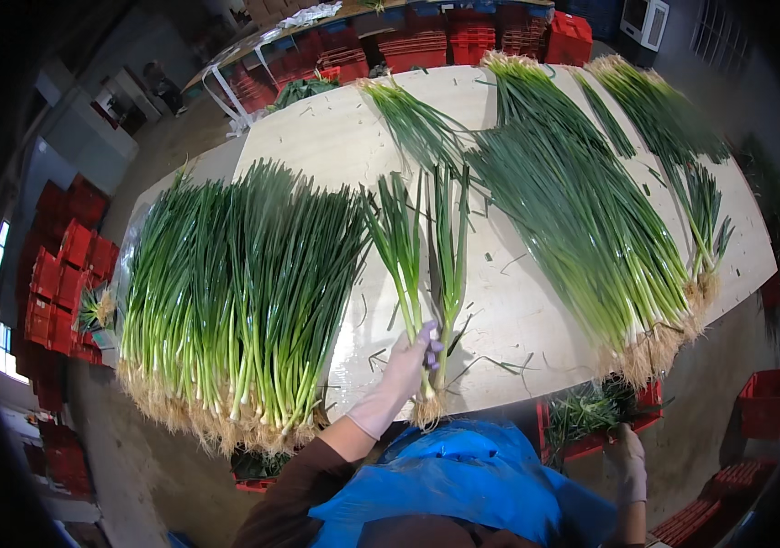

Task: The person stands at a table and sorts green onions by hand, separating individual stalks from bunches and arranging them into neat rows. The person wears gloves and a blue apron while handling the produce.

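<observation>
My left hand (407, 366), in a thin pale glove, is closed around the lower stems of a few green onions (405, 274), their roots towards me at the table edge. Just right of it, another green onion (448, 274) lies against the fingers. My right hand (626, 452), gloved too, is low at the right beside a red crate (582, 449) of green leaf trimmings (585, 414); its fingers are partly hidden, and whether they hold anything is unclear. A wide row of green onions (246, 294) lies at the left, and a large pile (588, 240) at the right.
Smaller bunches of green onions (417, 123) lie across the far side of the pale table (321, 130). Cut leaf bits are scattered on it. Stacked red crates (64, 288) stand at the left, others under a table behind. A red crate (768, 401) is on the floor at right.
</observation>
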The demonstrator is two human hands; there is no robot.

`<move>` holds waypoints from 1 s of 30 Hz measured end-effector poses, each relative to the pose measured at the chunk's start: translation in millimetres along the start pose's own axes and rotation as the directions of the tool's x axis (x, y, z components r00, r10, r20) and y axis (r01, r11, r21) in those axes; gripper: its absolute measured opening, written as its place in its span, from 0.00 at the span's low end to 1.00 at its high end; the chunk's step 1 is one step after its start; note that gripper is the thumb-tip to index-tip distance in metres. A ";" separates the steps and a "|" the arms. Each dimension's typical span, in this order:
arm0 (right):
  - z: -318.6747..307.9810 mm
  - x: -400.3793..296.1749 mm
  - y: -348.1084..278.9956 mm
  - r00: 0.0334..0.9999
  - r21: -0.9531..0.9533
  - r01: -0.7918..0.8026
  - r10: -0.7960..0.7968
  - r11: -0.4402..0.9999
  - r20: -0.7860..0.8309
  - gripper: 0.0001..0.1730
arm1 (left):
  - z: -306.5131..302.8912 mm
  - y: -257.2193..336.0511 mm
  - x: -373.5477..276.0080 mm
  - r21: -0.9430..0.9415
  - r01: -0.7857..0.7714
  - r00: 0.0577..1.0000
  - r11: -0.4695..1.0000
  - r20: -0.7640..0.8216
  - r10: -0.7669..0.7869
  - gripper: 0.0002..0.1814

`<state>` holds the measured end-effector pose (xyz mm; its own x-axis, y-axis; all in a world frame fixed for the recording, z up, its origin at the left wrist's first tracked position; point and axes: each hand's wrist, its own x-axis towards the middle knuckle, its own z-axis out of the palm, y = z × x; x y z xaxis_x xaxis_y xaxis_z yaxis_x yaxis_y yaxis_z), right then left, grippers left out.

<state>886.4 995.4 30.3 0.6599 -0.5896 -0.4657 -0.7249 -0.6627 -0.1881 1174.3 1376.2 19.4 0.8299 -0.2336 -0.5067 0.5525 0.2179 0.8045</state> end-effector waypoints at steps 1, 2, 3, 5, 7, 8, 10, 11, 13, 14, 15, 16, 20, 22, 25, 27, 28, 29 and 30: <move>-5.8 -6.0 12.9 0.989 -0.104 0.016 -0.031 0.994 -0.144 0.21 | -0.5 -5.6 -4.6 0.026 -0.017 1.000 1.000 0.008 0.017 0.17; -0.7 -0.6 15.1 0.954 -0.290 -0.078 -0.013 0.954 -0.298 0.30 | -1.6 -11.1 -9.0 0.050 -0.034 0.999 0.998 0.014 0.034 0.17; -6.9 3.5 7.2 0.974 -0.070 0.015 -0.030 0.997 -0.223 0.31 | -1.1 -16.4 -11.9 0.077 -0.049 0.998 0.996 0.028 0.047 0.17; -20.0 9.5 -24.3 0.988 0.389 0.149 -0.123 0.909 -0.092 0.32 | 4.9 -16.1 -26.7 0.163 -0.056 0.998 0.985 0.026 0.052 0.16; -19.6 5.9 -80.7 0.969 0.462 0.235 -0.246 0.855 -0.039 0.34 | 7.3 -17.2 -35.5 0.255 -0.046 0.999 0.966 0.027 0.040 0.16; -20.8 7.6 -112.9 0.943 0.461 0.293 -0.333 0.837 0.004 0.35 | 4.7 -20.2 -38.2 0.271 -0.085 0.996 0.959 0.056 0.073 0.15; -14.8 1.2 -176.9 0.920 0.503 0.321 -0.391 0.802 0.036 0.36 | 0.1 -24.4 -45.8 0.307 -0.135 0.990 0.942 0.080 0.116 0.16; 7.4 9.3 -190.5 0.875 0.544 0.421 -0.484 0.726 -0.032 0.37 | 0.0 -24.5 -48.4 0.324 -0.160 0.986 0.932 0.100 0.134 0.16; 18.7 12.0 -243.5 0.796 0.681 0.378 -0.596 0.628 0.108 0.44 | -1.7 -24.1 -55.5 0.347 -0.171 0.984 0.922 0.105 0.143 0.16; 31.3 14.9 -264.0 0.768 0.732 0.375 -0.633 0.569 0.099 0.46 | -2.3 -28.3 -56.0 0.371 -0.201 0.979 0.907 0.116 0.170 0.16; 32.3 8.6 -291.9 0.750 0.789 0.345 -0.655 0.509 0.094 0.48 | -7.6 -30.9 -59.4 0.397 -0.226 0.974 0.890 0.104 0.201 0.16; 34.0 1.9 -318.0 0.720 0.852 0.269 -0.682 0.449 0.132 0.50 | -9.6 -29.7 -66.0 0.455 -0.268 0.962 0.849 0.072 0.265 0.16; 63.9 15.9 -358.0 0.767 0.905 0.181 -0.631 0.385 0.115 0.35 | 7.3 -20.4 -78.2 0.849 -0.206 0.949 0.487 0.052 0.311 0.22; 75.3 22.8 -361.5 0.727 0.976 0.028 -0.674 0.215 0.128 0.28 | 12.6 -17.2 -85.8 0.906 -0.195 0.941 0.376 0.064 0.333 0.26; 67.5 28.2 -352.1 0.655 0.943 -0.329 -0.708 0.045 0.262 0.22 | 9.7 -17.9 -92.1 0.912 -0.247 0.949 0.328 0.159 0.272 0.34; 59.9 36.4 -340.3 0.620 0.923 -0.386 -0.739 0.004 0.263 0.20 | 7.0 -12.5 -95.5 0.862 -0.350 0.933 0.368 0.283 0.223 0.35; 55.4 39.3 -334.8 0.607 0.918 -0.396 -0.753 -0.008 0.255 0.19 | 9.0 -0.3 -97.1 0.834 -0.371 0.928 0.409 0.348 0.133 0.37; 50.1 41.4 -330.2 0.595 0.914 -0.405 -0.765 -0.022 0.245 0.19 | 8.7 1.3 -99.2 0.814 -0.382 0.922 0.436 0.364 0.129 0.37; 41.2 40.4 -329.1 0.601 0.914 -0.403 -0.765 -0.042 0.229 0.19 | 7.5 3.5 -100.8 0.798 -0.392 0.917 0.457 0.378 0.128 0.38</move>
<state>1143.5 1208.7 37.7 0.9062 0.2586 -0.3345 -0.4158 0.6878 -0.5950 1092.0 1393.5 75.6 0.8022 -0.5444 -0.2450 -0.1351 -0.5653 0.8138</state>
